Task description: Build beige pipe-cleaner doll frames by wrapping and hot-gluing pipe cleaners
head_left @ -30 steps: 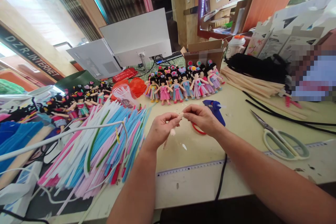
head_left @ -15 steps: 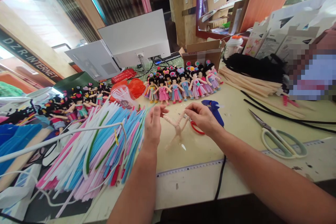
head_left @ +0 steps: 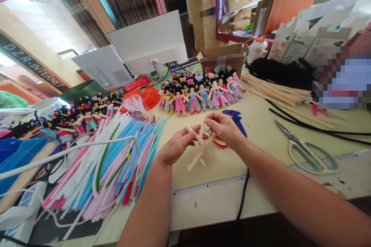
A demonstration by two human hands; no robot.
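Note:
Between my hands is a small beige figure body [head_left: 202,146] of twisted pipe cleaner, with several limbs branching from its middle. My left hand [head_left: 180,142] pinches one limb on the left between thumb and fingers. With thumb and forefinger, my right hand [head_left: 222,126] grips the upper right limb. One coiled limb points down left over the table. Just behind my right hand lie a blue glue gun [head_left: 237,121] and red-handled scissors [head_left: 220,142], both partly hidden.
Finished dolls [head_left: 193,94] stand in rows at the back. A heap of coloured pipe cleaners [head_left: 107,166] lies left. Large scissors [head_left: 314,158], beige pipe cleaners [head_left: 275,88] and black ones [head_left: 281,71] are right. A ruler [head_left: 214,185] runs along the front.
My left hand has moved right and turned from an upright, loose pose to pinching the figure's left limb. The figure has shifted slightly right; my right hand keeps its grip.

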